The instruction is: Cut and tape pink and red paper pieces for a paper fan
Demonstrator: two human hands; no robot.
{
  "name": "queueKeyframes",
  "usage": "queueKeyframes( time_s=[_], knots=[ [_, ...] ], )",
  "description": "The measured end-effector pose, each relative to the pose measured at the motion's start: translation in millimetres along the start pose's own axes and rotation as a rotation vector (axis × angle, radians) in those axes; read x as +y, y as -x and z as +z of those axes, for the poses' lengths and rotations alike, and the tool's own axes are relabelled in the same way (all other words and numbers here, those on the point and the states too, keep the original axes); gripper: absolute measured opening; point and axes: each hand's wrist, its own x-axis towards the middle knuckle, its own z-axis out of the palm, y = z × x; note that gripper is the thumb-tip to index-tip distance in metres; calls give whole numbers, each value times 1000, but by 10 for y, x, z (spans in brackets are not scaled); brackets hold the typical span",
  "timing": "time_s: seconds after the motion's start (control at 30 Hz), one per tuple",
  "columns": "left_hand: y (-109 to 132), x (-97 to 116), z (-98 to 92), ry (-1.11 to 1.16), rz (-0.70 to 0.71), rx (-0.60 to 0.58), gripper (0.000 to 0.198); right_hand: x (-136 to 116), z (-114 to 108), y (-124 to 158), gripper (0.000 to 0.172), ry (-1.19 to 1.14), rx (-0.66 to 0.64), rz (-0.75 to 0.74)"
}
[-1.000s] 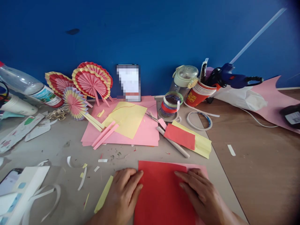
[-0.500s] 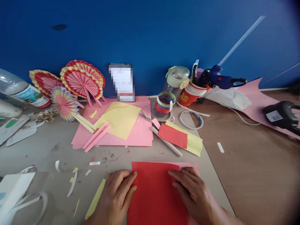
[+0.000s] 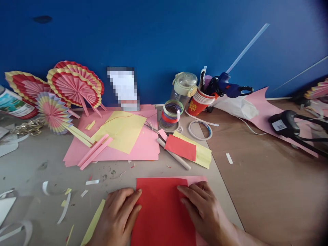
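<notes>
A red sheet of paper [image 3: 161,212] lies over a pink sheet [image 3: 200,179], whose edge shows at the top and right. My left hand [image 3: 120,212] rests at the red sheet's left edge, its index finger and thumb stretched out and apart, their tips touching the edge. On the other side, my right hand [image 3: 202,205] lies across the right part of both sheets, fingertips extended onto the red paper. Neither hand visibly pinches the paper. A yellow paper strip [image 3: 95,222] lies partly under my left forearm.
Folded paper fans [image 3: 77,87] lean near the blue wall. Pink sheets [image 3: 146,150] and a yellow sheet [image 3: 125,131] lie ahead. Right of them are tape rolls [image 3: 171,118], a clear bottle [image 3: 183,87], red paper cups [image 3: 198,104], a glue gun [image 3: 225,85] and a whitish rod [image 3: 176,157].
The view has shifted to the right, so everything appears farther left. My hands keep nearly the same place on the red sheet.
</notes>
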Motion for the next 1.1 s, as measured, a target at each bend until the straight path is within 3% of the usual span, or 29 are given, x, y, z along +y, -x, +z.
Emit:
queueKeyframes(
  time_s=[0.57, 1.1],
  knots=[
    [15, -14, 31, 36, -23, 27, 26, 4, -10, 12, 25, -9, -46, 79],
    [32, -15, 37, 37, -22, 28, 26, 27, -4, 0, 26, 25, -43, 64]
  ],
)
